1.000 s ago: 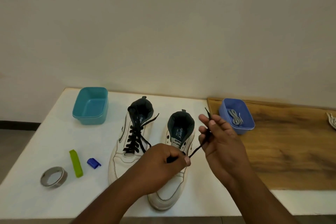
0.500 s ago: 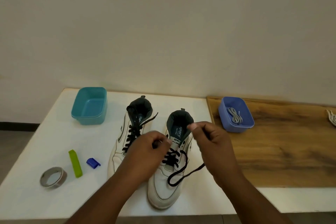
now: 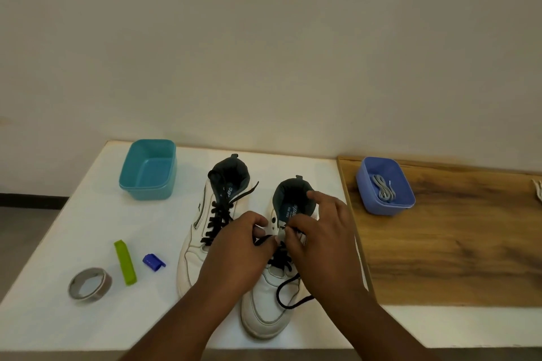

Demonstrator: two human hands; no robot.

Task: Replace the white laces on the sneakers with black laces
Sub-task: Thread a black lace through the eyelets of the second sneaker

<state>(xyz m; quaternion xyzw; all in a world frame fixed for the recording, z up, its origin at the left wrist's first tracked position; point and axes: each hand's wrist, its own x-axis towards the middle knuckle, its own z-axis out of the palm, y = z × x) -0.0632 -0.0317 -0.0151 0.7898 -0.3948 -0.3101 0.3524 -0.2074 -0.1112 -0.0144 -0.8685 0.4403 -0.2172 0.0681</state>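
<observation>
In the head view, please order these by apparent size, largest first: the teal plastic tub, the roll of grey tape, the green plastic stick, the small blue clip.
1. Teal plastic tub
2. Roll of grey tape
3. Green plastic stick, close to the tape; ranking unsure
4. Small blue clip

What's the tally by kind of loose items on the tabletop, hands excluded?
Sneakers: 2, left one, right one
Tubs: 2, teal tub, blue tub
Tape roll: 1
Green clip: 1
Small blue piece: 1
Total: 7
</observation>
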